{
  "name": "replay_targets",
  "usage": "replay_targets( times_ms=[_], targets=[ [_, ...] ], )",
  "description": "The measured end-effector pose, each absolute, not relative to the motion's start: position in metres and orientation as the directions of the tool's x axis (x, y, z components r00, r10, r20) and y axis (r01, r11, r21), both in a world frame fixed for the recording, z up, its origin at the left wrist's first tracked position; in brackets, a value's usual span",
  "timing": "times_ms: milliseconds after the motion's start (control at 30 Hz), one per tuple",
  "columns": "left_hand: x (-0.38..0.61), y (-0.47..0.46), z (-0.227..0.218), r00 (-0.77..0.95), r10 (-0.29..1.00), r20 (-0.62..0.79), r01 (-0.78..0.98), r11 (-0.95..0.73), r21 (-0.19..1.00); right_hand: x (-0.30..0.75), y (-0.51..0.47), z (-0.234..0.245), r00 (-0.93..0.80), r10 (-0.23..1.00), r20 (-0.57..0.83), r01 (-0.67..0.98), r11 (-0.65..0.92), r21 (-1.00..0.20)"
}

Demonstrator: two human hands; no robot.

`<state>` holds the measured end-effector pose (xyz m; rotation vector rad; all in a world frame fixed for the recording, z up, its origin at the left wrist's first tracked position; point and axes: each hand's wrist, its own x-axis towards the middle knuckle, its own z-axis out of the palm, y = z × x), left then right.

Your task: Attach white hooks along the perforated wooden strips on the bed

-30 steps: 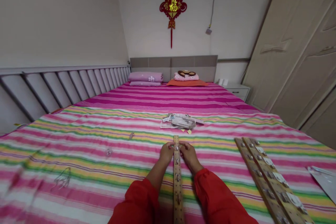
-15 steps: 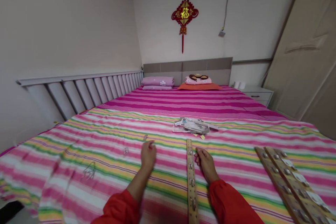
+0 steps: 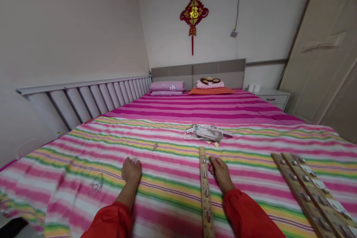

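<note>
L hand (image 3: 131, 170) at small clear item (image 3: 135, 160), R hand (image 3: 221, 174) by wooden strip (image 3: 205, 189).
L grip: fingers bunched narrow at the clear item, can't tell if closed on it; R grip: fingers curled narrow just beside strip's far part, contents hidden. Strip lies lengthwise btw hands, nearer R, w/ a row of metal fittings, on striped bedspread (image 3: 167, 200). Small grey piece (image 3: 155, 146) lies beyond L hand, btw it & strip; thin wire tangle (image 3: 97, 183) to its left. Pile of clear packets (image 3: 208, 132) past strip's far end. Well to R: two more strips (image 3: 302, 189) side by side, also w/ metal fittings.
</note>
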<state>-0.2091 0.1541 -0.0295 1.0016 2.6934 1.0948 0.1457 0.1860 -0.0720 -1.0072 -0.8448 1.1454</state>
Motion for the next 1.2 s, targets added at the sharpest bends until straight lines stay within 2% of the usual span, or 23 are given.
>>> replay_targets(
  times_ms=[133, 233, 333, 400, 500, 667, 800, 967, 1200],
  targets=[
    [-0.209, 0.149, -0.026, -0.759, 0.627, 0.178, 0.541, 0.453, 0.709, 0.146, 0.185, -0.071, 0.214, 0.977, 0.028, -0.343, 0.101, -0.934],
    [-0.196, 0.147, -0.018, -0.709, 0.682, 0.178, 0.452, 0.246, 0.858, 0.146, 0.185, -0.070, 0.211, 0.977, 0.017, -0.364, 0.094, -0.927],
    [-0.170, 0.145, -0.005, -0.562, 0.815, 0.138, 0.197, -0.030, 0.980, 0.145, 0.185, -0.068, 0.208, 0.978, 0.006, -0.382, 0.087, -0.920],
    [-0.149, 0.141, 0.004, -0.377, 0.924, 0.066, -0.090, -0.108, 0.990, 0.146, 0.186, -0.066, 0.206, 0.979, 0.000, -0.394, 0.083, -0.916],
    [-0.120, 0.132, 0.016, -0.101, 0.994, -0.028, -0.414, -0.016, 0.910, 0.148, 0.185, -0.062, 0.200, 0.980, -0.007, -0.411, 0.077, -0.909],
    [-0.084, 0.120, 0.022, 0.152, 0.988, -0.037, -0.540, 0.114, 0.834, 0.146, 0.177, -0.051, 0.156, 0.988, -0.013, -0.404, 0.052, -0.913],
    [-0.058, 0.122, 0.016, 0.220, 0.975, -0.025, -0.576, 0.151, 0.804, 0.136, 0.168, -0.034, 0.057, 0.998, 0.001, -0.380, 0.023, -0.925],
    [-0.027, 0.133, 0.007, 0.244, 0.970, -0.008, -0.632, 0.165, 0.758, 0.128, 0.159, -0.007, -0.174, 0.983, 0.053, -0.343, -0.010, -0.939],
    [-0.003, 0.153, 0.004, 0.286, 0.958, 0.012, -0.634, 0.179, 0.752, 0.137, 0.160, 0.002, -0.214, 0.977, 0.011, -0.455, -0.090, -0.886]
  ],
)
